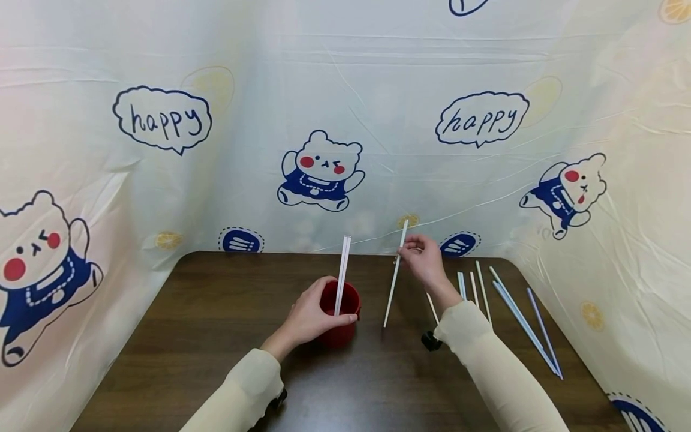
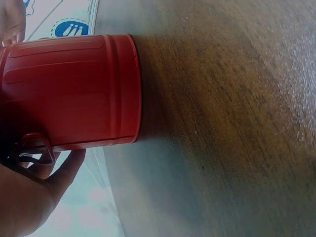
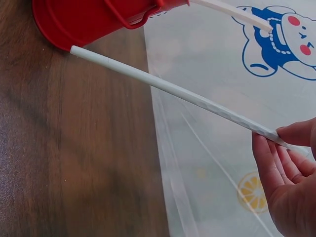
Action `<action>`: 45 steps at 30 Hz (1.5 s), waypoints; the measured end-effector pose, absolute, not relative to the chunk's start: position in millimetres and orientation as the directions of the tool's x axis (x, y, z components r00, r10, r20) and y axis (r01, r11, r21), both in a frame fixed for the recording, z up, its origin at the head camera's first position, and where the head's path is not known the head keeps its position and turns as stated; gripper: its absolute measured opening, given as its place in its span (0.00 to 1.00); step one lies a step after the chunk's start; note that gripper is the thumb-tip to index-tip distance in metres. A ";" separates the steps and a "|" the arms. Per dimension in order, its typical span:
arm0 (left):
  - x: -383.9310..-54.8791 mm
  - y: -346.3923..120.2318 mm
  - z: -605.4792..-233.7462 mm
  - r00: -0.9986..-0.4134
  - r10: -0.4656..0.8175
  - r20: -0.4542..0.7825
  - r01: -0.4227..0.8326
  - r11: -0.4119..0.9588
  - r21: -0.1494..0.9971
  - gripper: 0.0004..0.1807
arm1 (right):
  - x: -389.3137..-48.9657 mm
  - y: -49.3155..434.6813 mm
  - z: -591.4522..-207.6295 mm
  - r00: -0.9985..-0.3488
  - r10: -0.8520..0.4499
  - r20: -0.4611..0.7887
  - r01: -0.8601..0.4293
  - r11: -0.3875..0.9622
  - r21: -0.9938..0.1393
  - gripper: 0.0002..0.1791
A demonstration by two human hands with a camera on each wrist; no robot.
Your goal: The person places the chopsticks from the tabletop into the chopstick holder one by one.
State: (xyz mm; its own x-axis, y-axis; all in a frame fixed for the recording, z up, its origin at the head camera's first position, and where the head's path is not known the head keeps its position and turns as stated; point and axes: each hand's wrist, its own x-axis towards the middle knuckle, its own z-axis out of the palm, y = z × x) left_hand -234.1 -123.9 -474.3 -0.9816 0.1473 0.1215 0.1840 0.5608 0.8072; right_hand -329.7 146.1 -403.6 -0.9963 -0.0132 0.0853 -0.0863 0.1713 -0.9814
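Note:
A small red metal bucket (image 1: 345, 337) stands upright on the brown table, with pale chopsticks (image 1: 343, 270) leaning in it. My left hand (image 1: 310, 313) grips the bucket around its side, thumb at the front of the rim. In the left wrist view, the bucket (image 2: 64, 94) shows its ribbed wall and a wire handle. To the right, my right hand (image 1: 425, 264) pinches a whitish chopstick (image 1: 391, 294) near its upper end. The right wrist view shows this chopstick (image 3: 163, 85) slanting between thumb and fingertips, its lower end pointing toward the bucket's base.
Several chopsticks lie on the table's right side: light blue ones (image 1: 523, 327), a purple one (image 1: 544, 333), a pale green one (image 1: 483, 291) and a cream one (image 1: 432, 309) partly behind my right arm. A printed curtain (image 1: 399, 120) hangs behind the table.

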 end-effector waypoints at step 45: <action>-234.8 -123.6 -475.1 -0.982 0.142 0.121 0.181 0.557 0.811 0.46 | -324.0 123.1 -392.3 -0.959 0.017 0.282 -0.281 0.036 -0.959 0.17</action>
